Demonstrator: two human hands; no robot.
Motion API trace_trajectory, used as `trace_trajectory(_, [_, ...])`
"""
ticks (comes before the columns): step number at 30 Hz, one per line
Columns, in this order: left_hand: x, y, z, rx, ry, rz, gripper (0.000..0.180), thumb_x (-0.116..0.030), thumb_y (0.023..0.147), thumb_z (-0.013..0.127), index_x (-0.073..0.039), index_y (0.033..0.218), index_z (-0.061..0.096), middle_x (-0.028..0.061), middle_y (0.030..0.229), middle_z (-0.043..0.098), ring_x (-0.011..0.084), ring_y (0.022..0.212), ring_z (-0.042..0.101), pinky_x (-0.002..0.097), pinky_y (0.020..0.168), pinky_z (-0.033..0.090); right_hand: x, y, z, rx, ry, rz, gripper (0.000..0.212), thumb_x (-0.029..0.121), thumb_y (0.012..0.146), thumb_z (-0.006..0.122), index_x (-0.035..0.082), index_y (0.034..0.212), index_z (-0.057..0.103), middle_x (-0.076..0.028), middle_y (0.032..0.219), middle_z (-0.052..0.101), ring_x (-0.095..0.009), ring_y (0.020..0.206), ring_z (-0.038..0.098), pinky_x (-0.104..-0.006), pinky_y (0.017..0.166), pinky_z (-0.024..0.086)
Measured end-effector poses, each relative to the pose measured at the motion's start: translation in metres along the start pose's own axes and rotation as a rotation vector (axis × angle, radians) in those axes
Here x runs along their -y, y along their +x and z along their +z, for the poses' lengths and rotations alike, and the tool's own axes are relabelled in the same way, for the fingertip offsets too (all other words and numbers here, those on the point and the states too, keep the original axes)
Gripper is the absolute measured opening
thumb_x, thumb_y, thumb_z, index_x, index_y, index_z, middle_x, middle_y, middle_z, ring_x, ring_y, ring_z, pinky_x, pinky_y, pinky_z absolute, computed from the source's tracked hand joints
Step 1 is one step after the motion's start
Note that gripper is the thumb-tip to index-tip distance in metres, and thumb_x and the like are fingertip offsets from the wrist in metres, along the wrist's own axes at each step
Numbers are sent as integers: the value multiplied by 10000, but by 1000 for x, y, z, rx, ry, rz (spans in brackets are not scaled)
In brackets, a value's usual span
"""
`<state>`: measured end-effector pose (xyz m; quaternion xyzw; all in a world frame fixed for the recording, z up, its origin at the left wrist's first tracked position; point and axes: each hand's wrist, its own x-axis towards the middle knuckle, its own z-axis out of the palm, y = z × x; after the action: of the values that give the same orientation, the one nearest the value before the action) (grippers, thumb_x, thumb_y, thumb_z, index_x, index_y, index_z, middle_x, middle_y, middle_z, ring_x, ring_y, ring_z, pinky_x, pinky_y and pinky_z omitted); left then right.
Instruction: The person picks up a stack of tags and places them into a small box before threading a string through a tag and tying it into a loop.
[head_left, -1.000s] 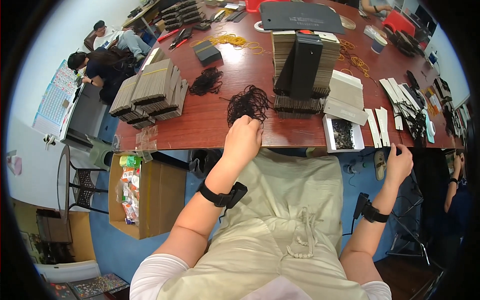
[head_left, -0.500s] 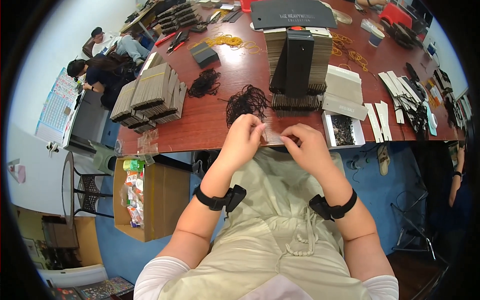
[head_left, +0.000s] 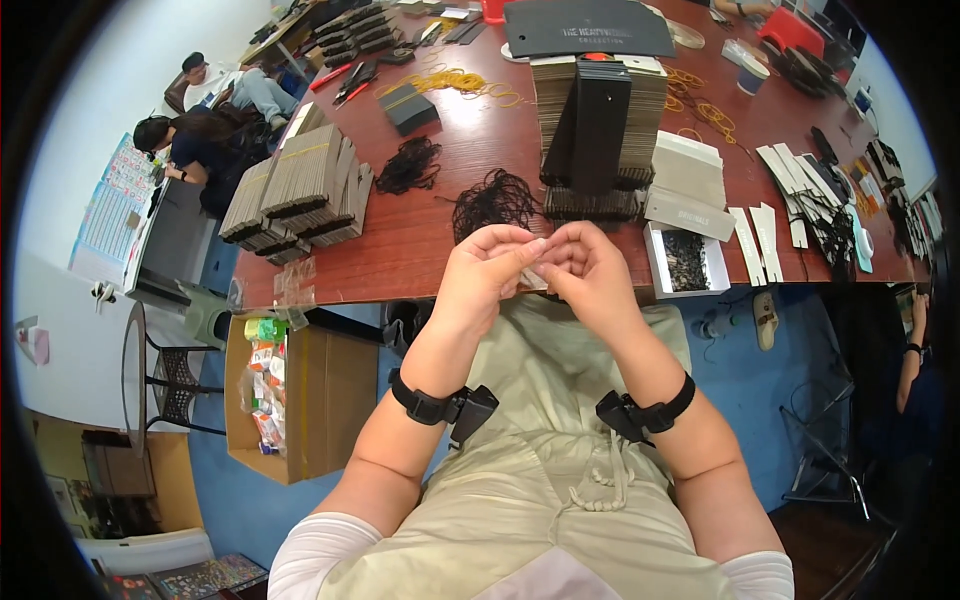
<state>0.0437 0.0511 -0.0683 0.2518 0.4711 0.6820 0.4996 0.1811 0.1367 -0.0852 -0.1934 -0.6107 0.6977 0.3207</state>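
Note:
My left hand (head_left: 485,272) and my right hand (head_left: 592,272) meet at the table's front edge, thumbs and forefingers pinched together. A small pale piece (head_left: 532,281) shows just below the fingertips; its kind is too hidden to name, and I cannot tell which hand grips it. Just beyond my left hand lies a tangle of black strings (head_left: 494,203). Ahead of my right hand stands a tall stack of cards (head_left: 553,110), with a long black hang tag (head_left: 600,130) leaning on its front. Close by on the right, an open white box (head_left: 660,262) holds small black pieces.
Bundled grey-brown cards (head_left: 310,175) stand at left, near a smaller black string heap (head_left: 408,165) and a dark card block (head_left: 408,108). Yellow rubber bands (head_left: 455,83) lie farther back. White strips (head_left: 765,245) lie at right. A cardboard box (head_left: 330,400) stands below the table's left edge.
My hands have come together from slightly apart, the right moving left, so that their fingertips now meet. The pale piece shows below them. The stacks and strings have not moved.

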Motion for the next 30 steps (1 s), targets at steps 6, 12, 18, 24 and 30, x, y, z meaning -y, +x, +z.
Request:
trace_trajectory(6, [4,2,6,-17,-2,3,120,-24,831,672,-50,937,623,44,795,666,33,489,435,176,437,310,16,-1,6,84,-70,192,107,31,835,654,17,928,602,-16,852,633,-47,694,561,-197,591,439])
trace_trajectory(12, [1,12,-19,33,-362,21,175,-53,865,637,-34,1037,607,87,979,665,111,765,613,216,670,493,-3,-10,-20,93,5,74,128,65,840,667,5,930,599,-16,826,635,-72,730,584,-222,671,470])
trace_trajectory(18, [-3,15,-24,-63,-374,45,209,-75,894,607,-12,1093,598,115,1062,638,199,971,616,321,878,501,8,-18,-38,144,145,112,377,57,840,666,31,1164,477,-58,965,625,-124,903,600,-254,778,479])
trace_trajectory(24, [-6,8,5,51,-314,24,225,-76,927,547,27,1127,567,143,1107,619,203,990,612,321,874,515,-14,-13,7,167,46,-69,633,29,807,666,30,1329,308,-108,1033,608,-172,1015,579,-316,893,446])
trace_trajectory(30, [-18,15,-25,-54,-392,85,219,-73,935,541,31,1128,542,105,1062,598,89,725,518,203,627,451,5,-25,-14,262,272,61,444,44,869,608,21,1261,398,-45,846,600,-121,817,600,-260,775,467])
